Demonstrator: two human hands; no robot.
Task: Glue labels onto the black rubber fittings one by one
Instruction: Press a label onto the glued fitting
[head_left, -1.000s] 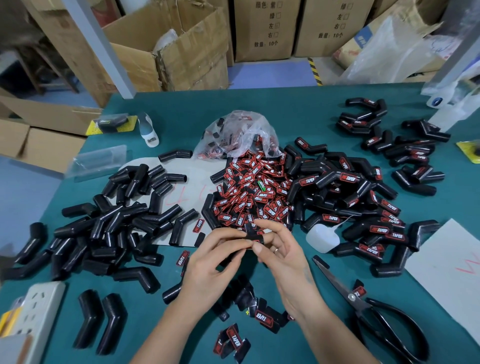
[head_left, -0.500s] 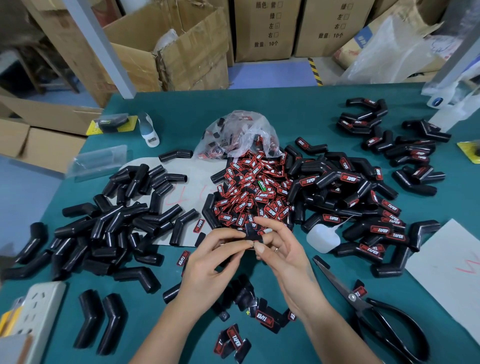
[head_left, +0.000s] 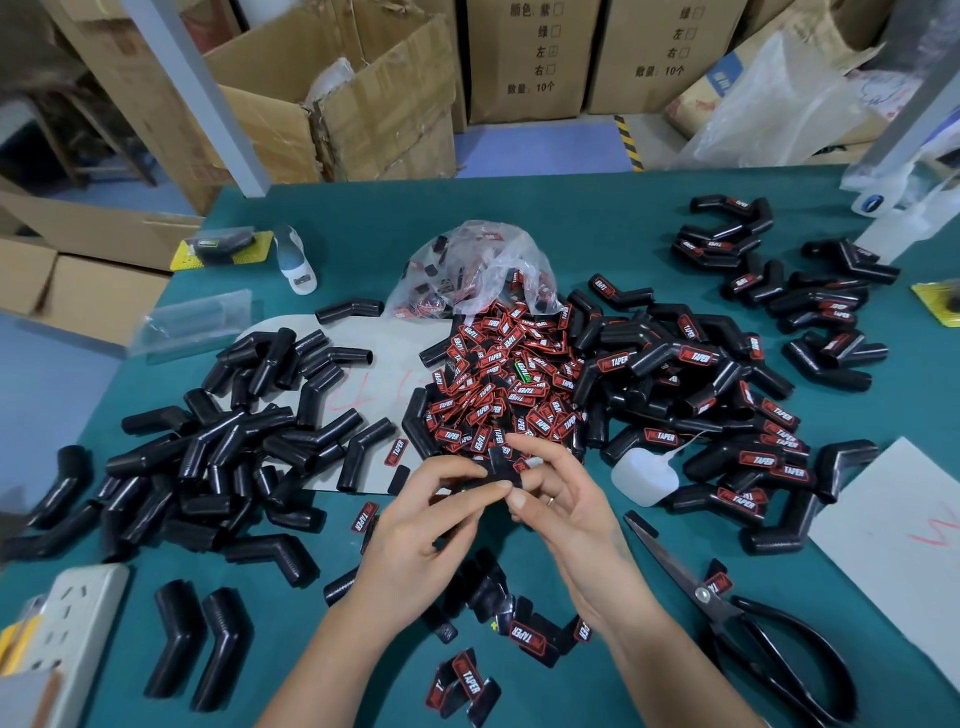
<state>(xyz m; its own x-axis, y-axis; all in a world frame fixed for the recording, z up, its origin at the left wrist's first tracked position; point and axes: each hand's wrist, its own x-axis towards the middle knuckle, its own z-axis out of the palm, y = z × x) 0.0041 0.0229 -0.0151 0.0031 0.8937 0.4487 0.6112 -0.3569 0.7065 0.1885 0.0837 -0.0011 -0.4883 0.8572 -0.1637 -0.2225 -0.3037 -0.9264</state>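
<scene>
My left hand (head_left: 423, 525) and my right hand (head_left: 563, 506) meet at the table's middle front and together pinch one small black label piece (head_left: 503, 466) between fingertips. Behind them lies a heap of red-and-black labels (head_left: 498, 384) spilling from a clear plastic bag (head_left: 475, 270). Unlabelled black rubber fittings (head_left: 223, 447) are piled on the left. Labelled fittings (head_left: 727, 415) lie in a pile on the right. A small white glue bottle (head_left: 644, 480) rests just right of my right hand.
Black scissors (head_left: 753, 623) lie at the front right. A white power strip (head_left: 67, 623) sits at the front left, two loose fittings (head_left: 200, 644) beside it. Loose labels (head_left: 519, 634) lie under my wrists. White paper (head_left: 904, 540) is at the right, cardboard boxes (head_left: 363, 98) behind the table.
Both hands stay in nearly the same spot; the fingertips shift slightly around the small label piece. Nothing else on the table has moved.
</scene>
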